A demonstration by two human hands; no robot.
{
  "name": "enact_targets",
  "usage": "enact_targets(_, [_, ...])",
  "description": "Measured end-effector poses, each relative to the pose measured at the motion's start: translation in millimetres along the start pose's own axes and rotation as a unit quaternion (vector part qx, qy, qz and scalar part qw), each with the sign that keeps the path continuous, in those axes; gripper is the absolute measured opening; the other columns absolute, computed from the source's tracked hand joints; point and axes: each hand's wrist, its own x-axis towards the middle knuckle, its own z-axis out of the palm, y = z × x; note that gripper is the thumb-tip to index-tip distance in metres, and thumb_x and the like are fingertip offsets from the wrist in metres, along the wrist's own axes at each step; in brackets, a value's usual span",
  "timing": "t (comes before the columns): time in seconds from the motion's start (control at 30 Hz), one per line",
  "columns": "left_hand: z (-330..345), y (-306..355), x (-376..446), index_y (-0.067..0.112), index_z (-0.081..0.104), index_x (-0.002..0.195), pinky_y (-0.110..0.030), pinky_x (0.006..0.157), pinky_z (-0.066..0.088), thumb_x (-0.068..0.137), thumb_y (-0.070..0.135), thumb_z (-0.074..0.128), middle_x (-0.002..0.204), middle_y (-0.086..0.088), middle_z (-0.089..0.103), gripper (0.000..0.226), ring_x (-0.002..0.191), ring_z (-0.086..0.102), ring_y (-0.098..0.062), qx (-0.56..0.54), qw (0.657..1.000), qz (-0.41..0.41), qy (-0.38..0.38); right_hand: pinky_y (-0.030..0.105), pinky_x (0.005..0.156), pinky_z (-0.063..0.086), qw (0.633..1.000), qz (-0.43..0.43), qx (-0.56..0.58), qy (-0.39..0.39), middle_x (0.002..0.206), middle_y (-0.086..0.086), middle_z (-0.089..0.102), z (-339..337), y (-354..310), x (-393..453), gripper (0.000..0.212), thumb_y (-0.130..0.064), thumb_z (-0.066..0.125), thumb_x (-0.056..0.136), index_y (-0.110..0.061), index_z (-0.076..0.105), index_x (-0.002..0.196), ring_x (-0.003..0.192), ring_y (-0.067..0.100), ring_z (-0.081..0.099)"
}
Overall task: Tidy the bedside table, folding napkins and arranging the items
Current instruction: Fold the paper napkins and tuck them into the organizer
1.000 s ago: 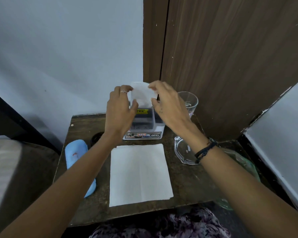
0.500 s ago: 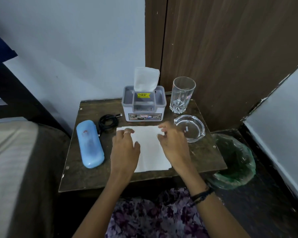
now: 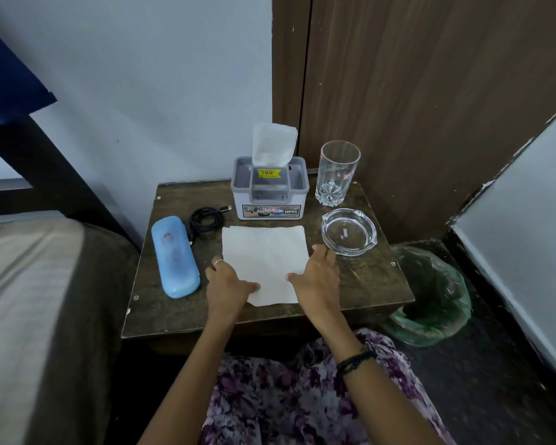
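A bedroom in a home. A mattress (image 3: 29,300) lies just beside a small wooden counter (image 3: 366,284) bearing a tissue box (image 3: 270,200), drinking glass (image 3: 337,173) and spectacle case (image 3: 174,256). A lined bin (image 3: 430,300) stands near a wooden wardrobe (image 3: 430,91).

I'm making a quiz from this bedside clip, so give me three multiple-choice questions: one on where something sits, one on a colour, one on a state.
1. Where is the coiled black cable?
A. between the blue case and the tissue box
B. inside the ashtray
C. on the floor

2. What colour is the bin liner?
A. red
B. green
C. white

3. What state is the drinking glass in?
A. tipped over
B. full
C. upright, empty

Answers: 1 A, it lies on the table between them. 2 B, green plastic shows. 3 C, it stands clear, nothing inside.
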Motion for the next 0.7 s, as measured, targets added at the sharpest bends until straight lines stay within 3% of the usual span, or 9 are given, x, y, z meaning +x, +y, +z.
enact_targets(0.13, [-3.8,0.9,9.6,0.000,0.031,0.126,-0.045,0.097,0.044,0.069,0.004,0.078,0.135,-0.021,0.043,0.074,0.121,0.046,-0.036,-0.038,0.998,-0.025,-0.035,0.034,0.094,0.037,1.000,0.006,-0.006,-0.004,0.132,0.014,0.033,4.8,-3.3,-3.2,0.052,-0.008,0.059,0.086,-0.003,0.033,0.132,0.119,0.030,0.035])
enact_targets(0.27, [-1.5,-2.8,9.0,0.003,0.044,0.110,-0.037,0.082,0.045,0.074,0.010,0.074,0.122,-0.018,0.054,0.048,0.093,0.050,-0.025,-0.038,0.997,-0.034,-0.057,0.037,0.094,0.039,1.000,0.012,-0.007,0.003,0.130,0.014,0.032,11.8,-9.8,-7.3,0.052,-0.006,0.055,0.087,-0.003,0.030,0.133,0.116,0.031,0.038])
enact_targets(0.4, [-0.3,-5.0,11.5,-0.001,0.050,0.115,-0.034,0.078,0.043,0.075,0.013,0.073,0.114,-0.017,0.058,0.049,0.088,0.050,-0.023,-0.034,0.997,-0.029,-0.060,0.037,0.091,0.047,0.996,0.048,0.066,-0.028,0.133,0.016,0.031,7.0,-9.6,-0.1,0.065,-0.002,0.061,0.082,-0.001,0.026,0.136,0.111,0.032,0.049])
enact_targets(0.5, [2.0,-7.4,12.6,0.004,0.051,0.106,-0.032,0.073,0.041,0.075,0.019,0.073,0.100,-0.009,0.056,0.040,0.081,0.050,-0.020,-0.039,0.997,-0.024,-0.060,0.041,0.095,0.045,0.985,0.098,0.129,-0.068,0.137,0.016,0.033,2.2,-8.8,8.8,0.065,-0.003,0.063,0.081,-0.001,0.028,0.135,0.119,0.033,0.046])
enact_targets(0.57, [4.6,-8.1,13.2,0.010,0.051,0.101,-0.034,0.078,0.045,0.076,0.031,0.073,0.096,-0.005,0.054,0.040,0.084,0.053,-0.021,-0.060,0.997,-0.029,-0.049,0.041,0.097,0.044,0.973,0.127,0.178,-0.078,0.136,0.015,0.037,0.8,-7.9,14.0,0.063,-0.004,0.064,0.079,-0.002,0.032,0.133,0.121,0.032,0.045])
enact_targets(0.7, [2.2,-1.8,13.4,0.009,0.046,0.122,-0.043,0.099,0.042,0.080,0.051,0.060,0.110,-0.007,0.054,0.061,0.106,0.053,-0.027,-0.176,0.978,-0.100,-0.051,0.050,0.097,0.045,0.947,0.166,0.252,-0.108,0.126,0.018,0.052,3.0,-9.2,16.8,0.040,-0.008,0.065,0.077,0.002,0.053,0.113,0.113,0.037,0.053])
